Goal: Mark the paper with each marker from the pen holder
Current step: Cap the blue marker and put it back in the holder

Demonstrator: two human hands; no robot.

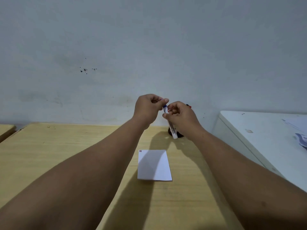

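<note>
My right hand (181, 118) grips a white marker (172, 128) with a blue tip, held upright above the desk. My left hand (147, 108) pinches what looks like the marker's cap (162, 100) just above the blue tip. Behind my right hand stands a dark pen holder (180, 135), mostly hidden, with red and black marker ends (188, 105) showing over my knuckles. A white sheet of paper (154, 165) lies flat on the wooden desk (66, 150) below both hands, with small red and dark marks in its top left corner (140, 151).
A pale wall rises right behind the desk. A white cabinet (259, 130) stands at the right with papers on top. A second wooden surface (5, 130) adjoins at the far left.
</note>
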